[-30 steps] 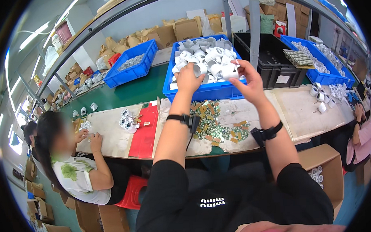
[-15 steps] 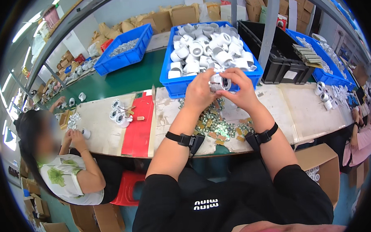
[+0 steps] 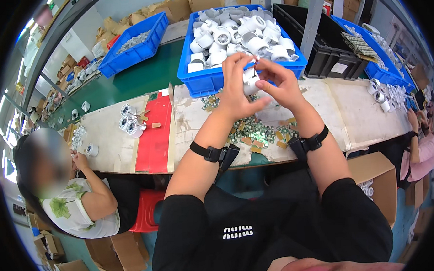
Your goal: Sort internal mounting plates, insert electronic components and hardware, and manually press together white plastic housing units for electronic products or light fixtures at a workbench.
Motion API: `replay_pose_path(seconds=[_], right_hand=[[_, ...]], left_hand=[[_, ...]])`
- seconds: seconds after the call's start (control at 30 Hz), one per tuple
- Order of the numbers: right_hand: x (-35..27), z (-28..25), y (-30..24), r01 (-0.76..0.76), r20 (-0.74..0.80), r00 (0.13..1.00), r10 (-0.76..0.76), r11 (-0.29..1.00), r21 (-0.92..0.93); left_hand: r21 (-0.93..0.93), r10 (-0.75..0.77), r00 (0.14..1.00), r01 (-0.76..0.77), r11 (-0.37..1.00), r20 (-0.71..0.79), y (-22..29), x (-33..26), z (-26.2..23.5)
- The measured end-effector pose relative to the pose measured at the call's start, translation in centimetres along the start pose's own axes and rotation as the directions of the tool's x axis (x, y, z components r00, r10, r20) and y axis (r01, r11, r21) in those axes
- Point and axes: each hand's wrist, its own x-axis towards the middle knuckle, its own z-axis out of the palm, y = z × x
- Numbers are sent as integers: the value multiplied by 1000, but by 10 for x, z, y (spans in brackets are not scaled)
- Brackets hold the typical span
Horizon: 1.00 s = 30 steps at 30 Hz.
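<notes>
A white cylindrical plastic housing is upright in my left hand, whose fingers wrap its far left side. My right hand is at its right side, thumb against the housing and fingertips curled over its top. Thin dark red wires rise from the housing to the right fingertips, which seem to pinch them; the exact grip is partly hidden. Under and in front of my hands lies a spread of small green circuit boards. Just beyond them stands a blue crate heaped with white housings.
To the left, several white housings with wires stand by a red strip on the table. A black crate is at the right. One co-worker sits at left, another at far right. A cardboard box stands below.
The housing has turned from showing its open end to standing upright. My right fingers have moved up to its wires. The view has shifted slightly, and the left co-worker's hands have moved.
</notes>
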Motion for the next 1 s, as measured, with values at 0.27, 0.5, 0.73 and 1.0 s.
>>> replay_pose_path(seconds=[0.27,0.5,0.73,1.0], right_hand=[[4,1,-4,-273,91,962,257,900,341],[0,-4,30,-329,172,829,533,712,-621],[-5,-3,33,-66,314,870,379,721,-690],[3,4,12,-231,311,799,515,741,-631]], left_hand=[[-454,-451,871,487,747,193,-10,-12,0],[-543,-670,740,586,602,56,-32,-9,0],[-630,-651,749,567,530,126,-39,-12,1],[-557,-699,708,624,549,104,-43,-16,2]])
